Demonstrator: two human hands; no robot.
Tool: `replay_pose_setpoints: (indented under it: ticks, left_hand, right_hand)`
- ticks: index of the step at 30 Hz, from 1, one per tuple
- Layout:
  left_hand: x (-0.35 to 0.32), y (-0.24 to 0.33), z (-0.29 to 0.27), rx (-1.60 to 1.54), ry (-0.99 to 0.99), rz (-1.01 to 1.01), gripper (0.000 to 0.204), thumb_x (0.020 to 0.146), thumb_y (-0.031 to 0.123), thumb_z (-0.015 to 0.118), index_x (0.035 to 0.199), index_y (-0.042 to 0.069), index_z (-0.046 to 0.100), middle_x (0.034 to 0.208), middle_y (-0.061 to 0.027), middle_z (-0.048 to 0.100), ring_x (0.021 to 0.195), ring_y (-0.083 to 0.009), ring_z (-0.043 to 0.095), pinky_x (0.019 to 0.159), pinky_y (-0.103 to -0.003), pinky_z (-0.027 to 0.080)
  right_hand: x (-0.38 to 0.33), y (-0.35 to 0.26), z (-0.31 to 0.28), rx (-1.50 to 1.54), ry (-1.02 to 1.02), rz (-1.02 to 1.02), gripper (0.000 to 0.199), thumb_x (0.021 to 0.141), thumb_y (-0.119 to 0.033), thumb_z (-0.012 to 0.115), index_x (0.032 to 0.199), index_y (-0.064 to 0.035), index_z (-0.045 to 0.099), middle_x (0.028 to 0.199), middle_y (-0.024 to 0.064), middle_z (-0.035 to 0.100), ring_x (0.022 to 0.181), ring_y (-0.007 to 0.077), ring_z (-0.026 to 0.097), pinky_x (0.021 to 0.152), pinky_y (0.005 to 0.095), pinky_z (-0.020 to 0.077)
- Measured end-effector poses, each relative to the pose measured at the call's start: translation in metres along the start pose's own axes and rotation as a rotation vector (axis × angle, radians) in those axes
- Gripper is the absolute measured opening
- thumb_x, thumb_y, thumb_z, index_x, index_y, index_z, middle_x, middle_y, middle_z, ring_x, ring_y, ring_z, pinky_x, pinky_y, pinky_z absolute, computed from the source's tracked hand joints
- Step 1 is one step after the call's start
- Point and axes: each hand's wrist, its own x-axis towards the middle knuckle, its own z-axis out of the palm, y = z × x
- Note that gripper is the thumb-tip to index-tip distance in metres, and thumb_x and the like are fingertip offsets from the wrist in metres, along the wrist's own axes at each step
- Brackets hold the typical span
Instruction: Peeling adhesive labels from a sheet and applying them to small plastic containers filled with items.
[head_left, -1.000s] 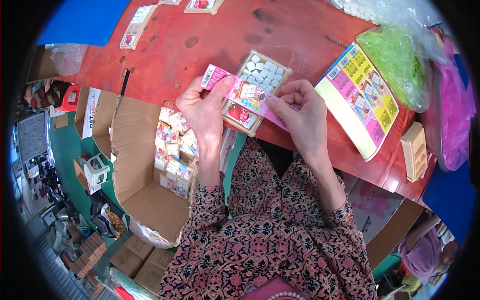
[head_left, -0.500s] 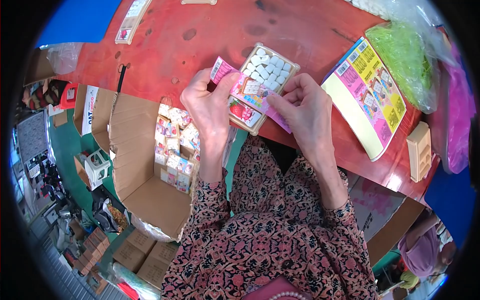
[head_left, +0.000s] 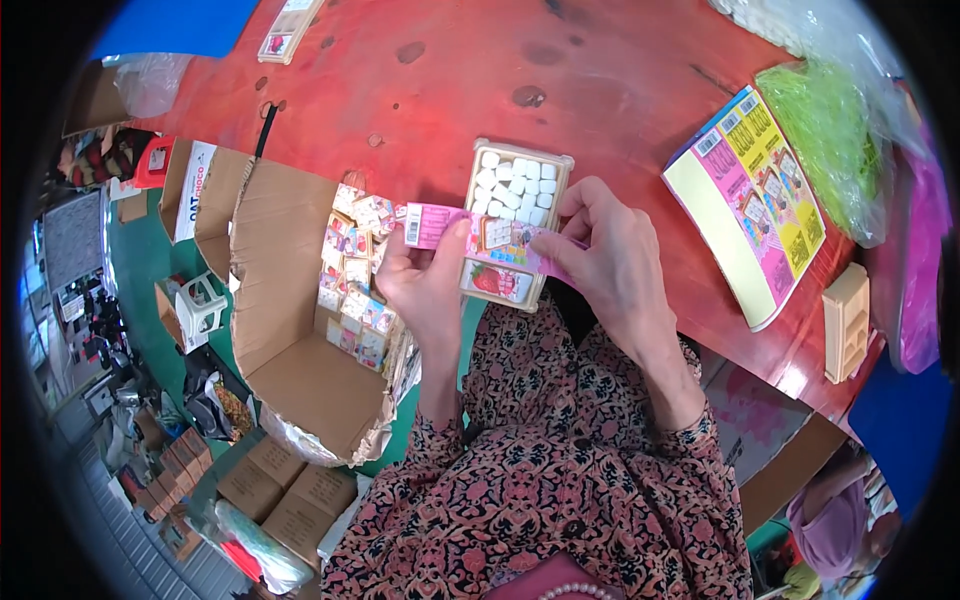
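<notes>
My left hand pinches the left part of a pink printed label strip. The strip's right part is pinched between the thumb and fingers of my right hand. It lies across a beige plastic tray at the table's front edge. Small white rounded pieces fill the tray's far compartment. In the near compartment shows a strawberry picture. The label hides the tray's middle, and its right end is partly covered by my fingers.
Printed label sheets lie on the red table, right. Beside them are a green plastic bag and an empty beige tray. An open cardboard box at left holds several packed trays. Another tray lies far left.
The tray has turned more upright in view. The label now runs nearly level across its middle, where it slanted before. Both hands keep their pinch on the strip.
</notes>
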Motion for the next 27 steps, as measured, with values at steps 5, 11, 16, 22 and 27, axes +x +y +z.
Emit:
replay_pose_setpoints:
  ticks: [5,11,16,22,27]
  left_hand:
    - [-0.007,-0.044,-0.022,-0.850,-0.260,-0.585,0.021,0.086,0.008,0.061,0.103,-0.003,0.057,0.095,-0.0095,0.066,0.082,-0.0139,0.064,0.077,-0.027,0.052]
    - [-0.006,-0.048,-0.021,-1.017,-0.381,-0.637,0.037,0.084,0.007,0.061,0.117,-0.005,0.050,0.108,-0.0151,0.062,0.097,-0.0197,0.062,0.089,-0.035,0.049]
    - [-0.010,-0.038,-0.025,-0.901,-0.392,-0.538,0.045,0.079,0.001,0.059,0.121,-0.008,0.045,0.110,-0.0166,0.060,0.098,-0.0222,0.062,0.090,-0.036,0.049]
    - [-0.025,-0.016,-0.025,-0.901,-0.204,-0.329,0.044,0.071,-0.005,0.062,0.114,-0.006,0.052,0.103,-0.0152,0.064,0.094,-0.0206,0.063,0.086,-0.034,0.052]
    - [-0.032,0.015,-0.024,-0.915,-0.202,-0.220,0.046,0.069,-0.006,0.066,0.113,-0.004,0.053,0.103,-0.0120,0.065,0.094,-0.0191,0.063,0.088,-0.033,0.049]
  right_hand:
    - [-0.001,-0.003,0.001,-0.091,-0.047,-0.054,0.023,0.072,-0.010,0.073,0.086,0.0000,0.056,0.064,0.0103,0.061,0.057,0.0204,0.059,0.055,0.0313,0.0446]
    - [0.000,0.001,0.002,-0.107,-0.048,-0.084,0.023,0.072,-0.011,0.073,0.085,-0.0010,0.057,0.065,0.0112,0.061,0.060,0.0225,0.061,0.057,0.0325,0.0458]
    - [-0.003,-0.003,0.001,-0.083,-0.050,-0.093,0.030,0.070,-0.014,0.075,0.089,-0.0017,0.055,0.067,0.0112,0.062,0.062,0.0248,0.062,0.058,0.0340,0.0468]
    - [-0.021,-0.007,0.006,-0.312,0.447,-0.335,0.044,0.059,-0.016,0.080,0.090,-0.0026,0.053,0.084,0.0118,0.055,0.081,0.0317,0.054,0.068,0.0378,0.0447]
    - [-0.044,-0.017,0.009,-0.272,0.646,-0.380,0.037,0.053,-0.022,0.083,0.067,-0.0061,0.052,0.078,0.0074,0.048,0.070,0.0251,0.045,0.057,0.0371,0.0358]
